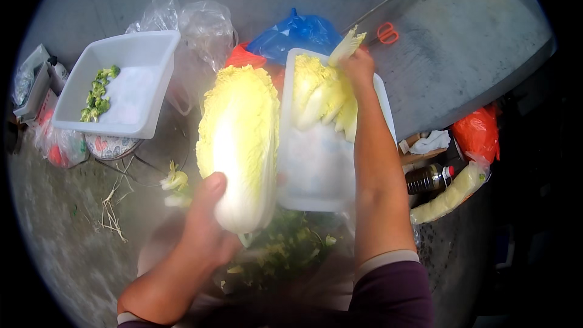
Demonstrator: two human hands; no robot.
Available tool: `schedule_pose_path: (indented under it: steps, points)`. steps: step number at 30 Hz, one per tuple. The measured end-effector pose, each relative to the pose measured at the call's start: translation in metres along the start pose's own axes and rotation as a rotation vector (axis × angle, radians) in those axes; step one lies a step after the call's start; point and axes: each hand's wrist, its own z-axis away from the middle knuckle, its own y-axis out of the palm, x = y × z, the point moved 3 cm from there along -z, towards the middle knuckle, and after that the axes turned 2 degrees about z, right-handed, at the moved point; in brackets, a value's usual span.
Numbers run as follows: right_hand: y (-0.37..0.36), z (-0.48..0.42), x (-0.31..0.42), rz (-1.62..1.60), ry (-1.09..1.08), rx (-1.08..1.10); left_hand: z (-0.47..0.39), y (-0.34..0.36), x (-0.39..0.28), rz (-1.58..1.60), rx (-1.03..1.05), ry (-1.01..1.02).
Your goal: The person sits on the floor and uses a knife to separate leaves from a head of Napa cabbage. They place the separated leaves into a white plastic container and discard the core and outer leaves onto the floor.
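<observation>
A large napa cabbage head [241,150] stands upright in my left hand [209,223], the thumb on its white base and the fingers behind it. To the right, my right hand [357,66] grips a pale yellow cabbage leaf [347,47] over the far edge of a white plastic tub [287,146]. Several loose cabbage leaves [319,95] lie at the far end of that tub, partly hidden by my right forearm.
At the left, a second white tub [132,130] holds broccoli florets [98,95]. Plastic bags, one of them blue [296,34], lie beyond. Orange-handled scissors [387,33] rest on the grey surface. A bottle of dark liquid [426,179] lies at the right. Green trimmings [287,250] are below me.
</observation>
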Motion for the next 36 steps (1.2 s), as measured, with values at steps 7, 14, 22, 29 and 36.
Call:
schedule_pose_path:
  steps: [7,14,22,29,36]
  points:
    - [-0.01,-0.011,-0.017,0.29,-0.144,-0.077,0.001,-0.001,0.0,0.001,0.038,-0.034]
    - [-0.007,-0.01,-0.014,0.326,-0.068,-0.044,0.003,-0.008,0.004,0.13,0.275,-0.104]
    - [-0.007,-0.014,-0.018,0.258,-0.149,0.009,0.003,0.002,0.006,-0.048,0.034,-0.106]
    - [-0.023,0.0,-0.005,-0.143,-0.052,0.125,0.002,0.0,0.006,-0.053,0.009,-0.061]
    - [-0.056,0.047,0.008,-0.229,0.078,0.347,0.004,0.004,0.008,-0.053,0.009,-0.035]
